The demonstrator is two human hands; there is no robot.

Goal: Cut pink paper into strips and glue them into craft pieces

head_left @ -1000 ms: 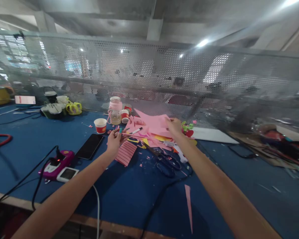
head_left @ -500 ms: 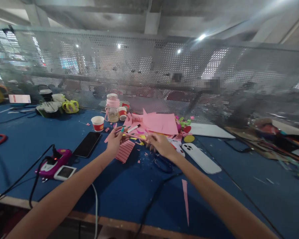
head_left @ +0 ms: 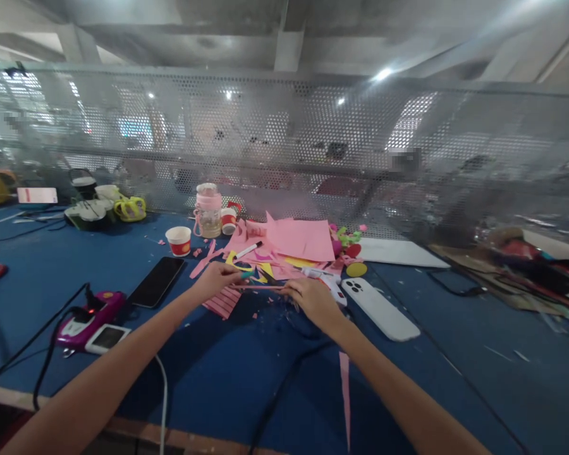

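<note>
My left hand (head_left: 215, 279) is closed on one end of a thin pink paper strip (head_left: 258, 287) and a green-tipped pen. My right hand (head_left: 310, 298) pinches the strip's other end, so it stretches level between both hands above the blue table (head_left: 246, 373). Under the left hand lies a pink striped paper piece (head_left: 224, 303). Black scissors lie beneath the right hand, mostly hidden. A pile of pink paper sheets (head_left: 299, 240) with yellow scraps sits just beyond the hands.
A black phone (head_left: 157, 282), a magenta power strip (head_left: 88, 313) with cables, a white phone (head_left: 380, 308), a red-and-white paper cup (head_left: 178, 240) and a pink-lidded jar (head_left: 207, 212) lie around. A perforated metal screen (head_left: 284, 151) closes the table's far side. A long pink sliver (head_left: 344, 395) lies near me.
My right hand left the pink sheets at the back, came toward me and took the free end of the strip. My left hand lowered slightly; a white phone came into view.
</note>
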